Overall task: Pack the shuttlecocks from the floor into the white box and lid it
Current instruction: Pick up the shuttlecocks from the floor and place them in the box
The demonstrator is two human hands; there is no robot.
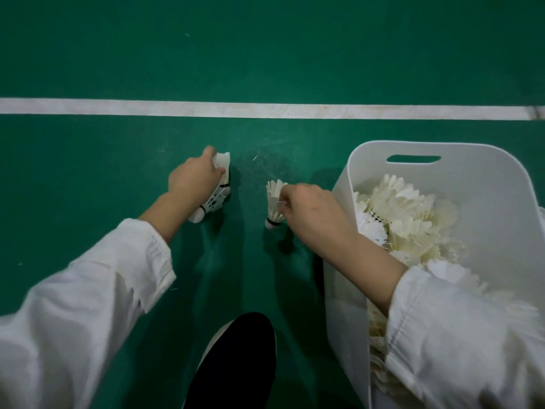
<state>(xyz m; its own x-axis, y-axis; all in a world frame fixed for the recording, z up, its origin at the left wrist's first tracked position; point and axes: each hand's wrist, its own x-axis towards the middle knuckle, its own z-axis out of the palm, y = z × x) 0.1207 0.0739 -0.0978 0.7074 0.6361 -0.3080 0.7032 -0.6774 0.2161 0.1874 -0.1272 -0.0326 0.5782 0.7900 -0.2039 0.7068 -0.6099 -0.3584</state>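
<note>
- While I crouch over the green sports floor (118, 178), my left grip (193, 180) is curled round a white feather shuttlecock with a black-banded cork (216, 199). The fingers wrap its skirt and the cork points back toward me. A second one may be nested in it; I cannot tell.
- My right grip (309, 208) pinches another white feather shuttlecock (274, 196) by the side of its skirt, cork down and feathers up.
- Both hang low over the floor, on my side of the white painted line (265, 109). I cannot tell whether either cork touches the floor.
- The tall white plastic box with a slot handle (413, 147) stands just beside my right forearm. It is heaped with pale shuttlecocks (407, 219). I see no lid.
- I judge these to weigh almost nothing, and the feathers to be brittle and easily bent or snapped by a squeeze.
- The cork is the firm part. The safest hold is probably there or at the tied base of the skirt, with light pressure only.
- I would let them drop onto the heap and not press them in, since the pile already sits high and a lid could crush the top layer.
</note>
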